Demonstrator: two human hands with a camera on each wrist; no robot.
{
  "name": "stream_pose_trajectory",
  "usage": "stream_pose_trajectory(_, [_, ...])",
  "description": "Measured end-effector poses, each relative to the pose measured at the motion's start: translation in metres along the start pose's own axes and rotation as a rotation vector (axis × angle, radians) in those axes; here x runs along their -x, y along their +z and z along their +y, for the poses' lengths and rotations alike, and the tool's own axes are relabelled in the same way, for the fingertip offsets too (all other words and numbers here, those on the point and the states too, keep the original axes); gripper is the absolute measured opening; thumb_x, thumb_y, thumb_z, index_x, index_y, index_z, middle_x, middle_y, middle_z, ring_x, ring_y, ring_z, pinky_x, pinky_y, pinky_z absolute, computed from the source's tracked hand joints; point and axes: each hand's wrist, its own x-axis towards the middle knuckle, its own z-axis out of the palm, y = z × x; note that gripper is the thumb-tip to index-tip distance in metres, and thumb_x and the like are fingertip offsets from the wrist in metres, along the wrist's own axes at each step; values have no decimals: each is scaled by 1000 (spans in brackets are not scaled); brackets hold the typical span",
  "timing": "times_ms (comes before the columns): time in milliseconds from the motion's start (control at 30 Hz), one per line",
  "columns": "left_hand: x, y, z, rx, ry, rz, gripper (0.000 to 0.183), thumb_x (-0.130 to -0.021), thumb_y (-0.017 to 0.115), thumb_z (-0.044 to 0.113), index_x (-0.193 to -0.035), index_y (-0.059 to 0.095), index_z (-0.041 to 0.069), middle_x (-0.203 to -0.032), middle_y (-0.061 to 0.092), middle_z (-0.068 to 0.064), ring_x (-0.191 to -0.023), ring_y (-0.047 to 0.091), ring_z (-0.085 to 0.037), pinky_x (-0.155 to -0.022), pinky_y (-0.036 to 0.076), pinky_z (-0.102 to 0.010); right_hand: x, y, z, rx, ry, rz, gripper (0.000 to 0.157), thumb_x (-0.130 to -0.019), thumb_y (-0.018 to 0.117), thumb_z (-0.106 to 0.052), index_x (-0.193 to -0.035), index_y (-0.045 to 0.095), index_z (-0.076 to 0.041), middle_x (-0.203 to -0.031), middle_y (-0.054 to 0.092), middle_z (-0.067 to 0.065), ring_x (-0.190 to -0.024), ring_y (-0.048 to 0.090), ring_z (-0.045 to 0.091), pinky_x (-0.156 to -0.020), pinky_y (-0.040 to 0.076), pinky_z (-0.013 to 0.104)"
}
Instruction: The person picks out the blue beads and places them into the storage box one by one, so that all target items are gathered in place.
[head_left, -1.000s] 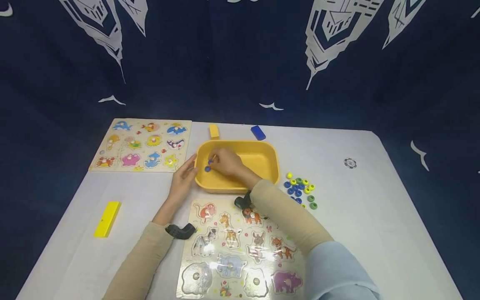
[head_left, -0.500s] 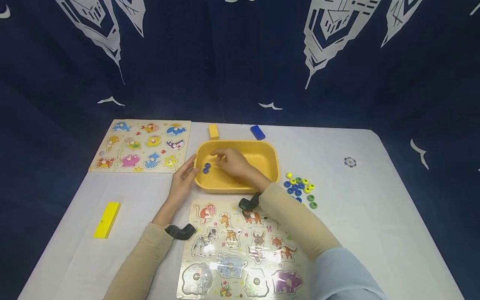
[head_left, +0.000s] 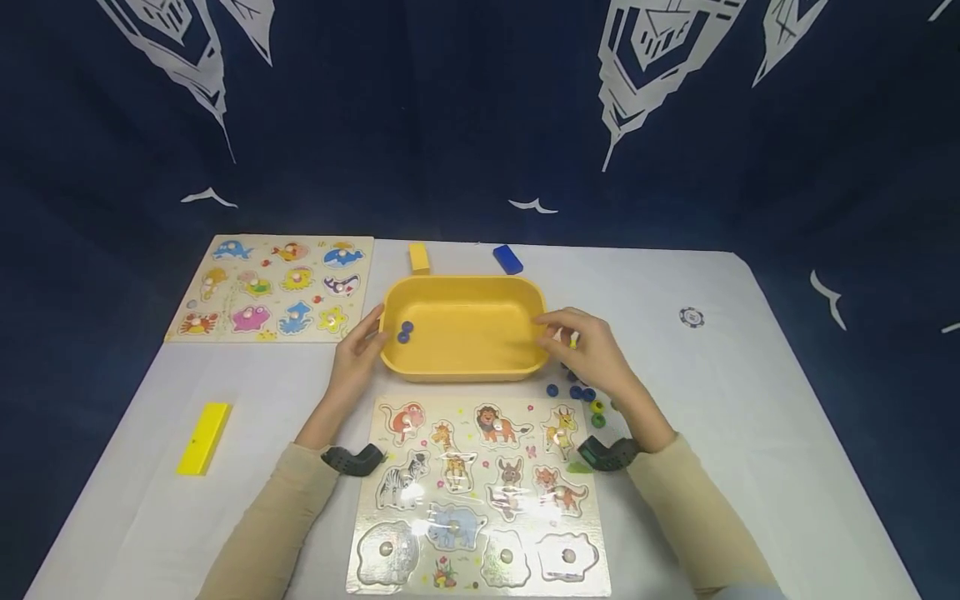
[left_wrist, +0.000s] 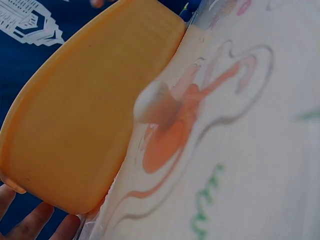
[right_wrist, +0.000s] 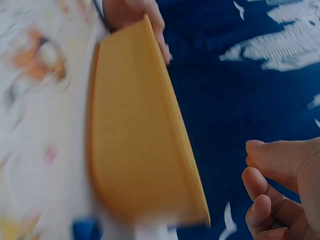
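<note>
In the head view, two blue beads (head_left: 405, 332) lie at the left end inside a yellow tray (head_left: 465, 375). My left hand (head_left: 354, 358) holds the tray's left end, fingers against the outside of the rim; its fingers (left_wrist: 32, 222) also show below the tray's corner in the left wrist view. My right hand (head_left: 592, 350) hovers by the tray's right rim, thumb and fingers parted with nothing seen between them. Under and beside it sit several loose blue, green and yellow beads (head_left: 588, 395), partly hidden by the hand. The right wrist view shows the right hand's fingers (right_wrist: 257, 182) apart from the tray.
An animal puzzle board (head_left: 480, 500) lies in front of the tray. A sea-animal puzzle board (head_left: 273, 292) is at the back left. Around them are a long yellow block (head_left: 204, 439), a small yellow block (head_left: 419, 259), a blue block (head_left: 507, 259) and a round chip (head_left: 692, 317).
My right hand has let go of a bead inside the tray and moved right to its right rim. Some loose beads now lie nearer the puzzle board. The left hand stays at the tray.
</note>
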Motion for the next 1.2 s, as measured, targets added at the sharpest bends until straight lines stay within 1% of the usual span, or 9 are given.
stream_pose_trajectory(67, [0, 0, 0, -2, -4, 4, 47, -91, 48, 13, -136, 36, 15, -134, 41, -15, -118, 45, -33, -97, 40, -43, 15, -7, 6, 18, 39, 8, 25, -78, 68, -17, -101, 65, -10, -78, 58, -5, -62, 46, 12, -46, 37, 20])
stream_pose_trajectory(167, [0, 0, 0, -7, -7, 11, 47, -91, 48, 13, -136, 36, 16, -135, 41, -14, -118, 44, -33, -98, 40, -43, 32, -10, 14, 29, 88, -3, 23, -76, 69, -16, -98, 66, -12, -76, 57, -6, -59, 45, 13, -46, 37, 20])
stream_pose_trajectory(333, [0, 0, 0, -3, -10, 13, 47, -91, 48, 14, -136, 36, 16, -137, 39, -12, -119, 44, -32, -99, 39, -42, 48, -6, 28, 43, 138, -69, 22, -74, 71, -16, -95, 67, -12, -74, 56, -7, -56, 41, 13, -45, 34, 20])
stream_pose_trajectory(500, [0, 0, -1, 6, -17, 12, 47, -91, 48, 14, -136, 36, 16, -137, 39, -12, -120, 43, -32, -99, 39, -42, 53, 2, 35, 118, 158, -126, 21, -73, 72, -21, -93, 68, -16, -72, 55, -10, -53, 39, 11, -44, 32, 20])
stream_pose_trajectory(700, [0, 1, -2, 10, -9, 2, 47, -91, 47, 14, -136, 35, 16, -138, 37, -12, -122, 41, -32, -100, 37, -42, 54, 9, 36, 252, 161, -154, 20, -72, 73, -27, -91, 69, -20, -68, 52, -12, -60, 44, 10, -54, 36, 23])
stream_pose_trajectory(867, [1, 2, -2, 14, -9, 0, 47, -91, 47, 14, -136, 35, 16, -138, 38, -12, -122, 41, -32, -100, 37, -42, 54, 13, 36, 329, 192, -158, 16, -71, 73, -31, -85, 70, -23, -63, 50, -12, -56, 43, 9, -50, 35, 23])
stream_pose_trajectory(1000, [1, 2, -2, 18, -9, -1, 47, -91, 47, 13, -136, 35, 16, -136, 39, -13, -120, 42, -32, -100, 38, -41, 54, 10, 36, 311, 203, -145, 15, -72, 72, -30, -84, 70, -22, -63, 50, -11, -52, 41, 8, -47, 33, 22])
stream_pose_trajectory(1100, [0, 2, -2, 18, -6, -4, 47, -91, 47, 13, -136, 35, 16, -134, 40, -14, -119, 43, -32, -99, 39, -41, 50, 1, 32, 238, 213, -107, 16, -74, 71, -27, -87, 68, -19, -64, 52, -9, -49, 39, 10, -43, 32, 21])
stream_pose_trajectory(1200, [0, 1, -1, 11, -7, -3, 47, -91, 47, 14, -137, 35, 16, -134, 41, -14, -119, 43, -32, -99, 38, -42, 39, -10, 25, 152, 213, -45, 17, -75, 71, -24, -89, 66, -16, -65, 54, -6, -47, 37, 12, -38, 29, 21])
